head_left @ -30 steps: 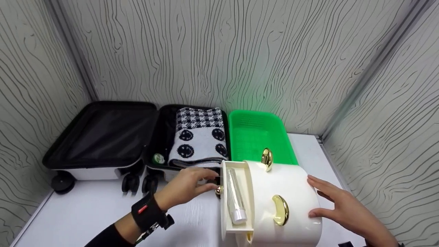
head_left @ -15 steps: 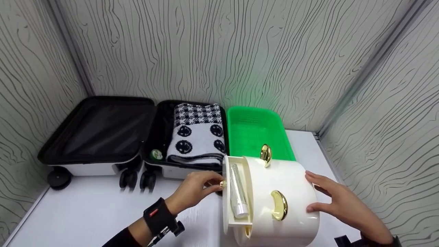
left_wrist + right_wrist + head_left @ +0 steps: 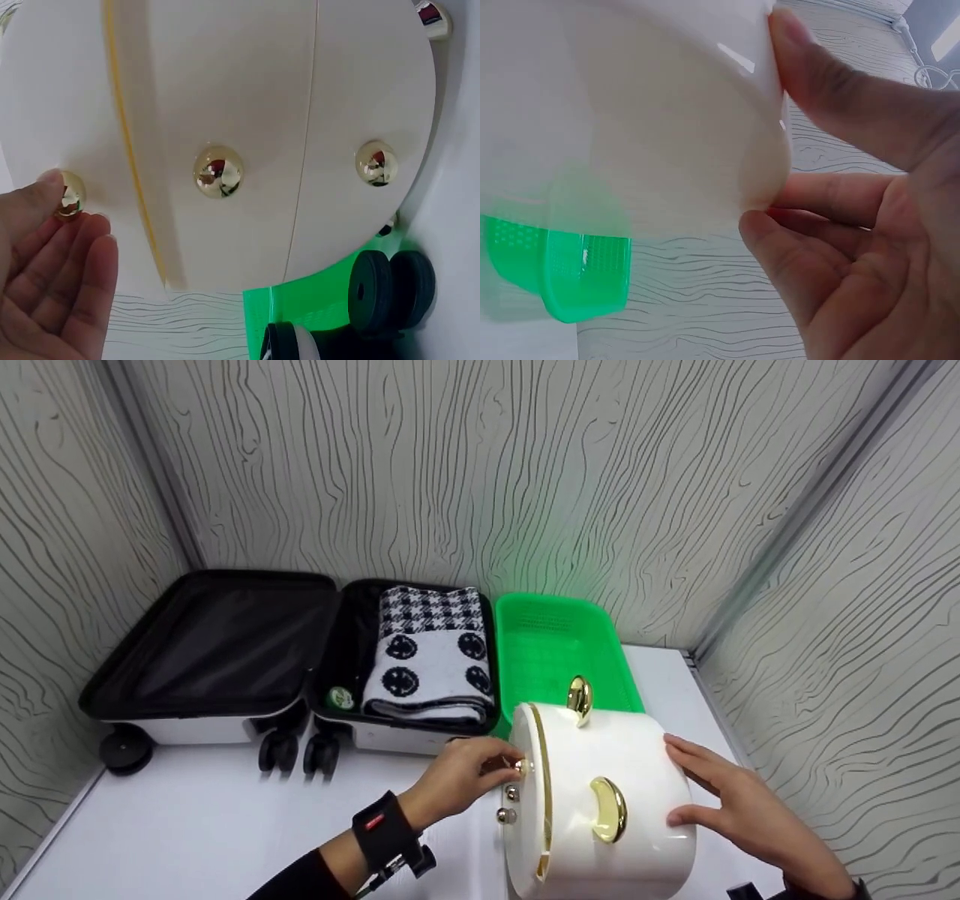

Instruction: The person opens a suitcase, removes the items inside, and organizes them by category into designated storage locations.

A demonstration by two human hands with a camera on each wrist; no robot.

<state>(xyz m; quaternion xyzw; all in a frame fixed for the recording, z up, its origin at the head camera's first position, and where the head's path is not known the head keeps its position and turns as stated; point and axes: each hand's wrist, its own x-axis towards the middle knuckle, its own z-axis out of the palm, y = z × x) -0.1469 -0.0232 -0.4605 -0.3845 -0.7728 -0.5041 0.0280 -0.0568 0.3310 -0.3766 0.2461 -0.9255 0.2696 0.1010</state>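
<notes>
A glossy white rounded drawer box (image 3: 645,765) with gold trim and crescent-shaped gold feet lies at the front right of the table. On its flat face are three gold knobs. My left hand (image 3: 469,776) pinches the top drawer's gold knob (image 3: 72,196) between thumb and fingers. The middle knob (image 3: 218,171) and the lowest knob (image 3: 376,163) are untouched. All the drawers are pushed in, so their contents are hidden. At the box's opposite end my right hand (image 3: 739,802) grips the rounded edge, thumb on one side and fingers (image 3: 780,259) on the other.
An opened suitcase (image 3: 210,645) with black lining and wheels stands at the back left. Its right half holds a folded black-and-white knit cloth (image 3: 431,660) and a small green-and-white round item (image 3: 340,697). Behind the box stands a green plastic basket (image 3: 622,660). Patterned walls enclose the table.
The top drawer, holding a clear tube with a white cap, has been pushed shut. My left hand moved right with its knob. The right hand keeps its grip on the box.
</notes>
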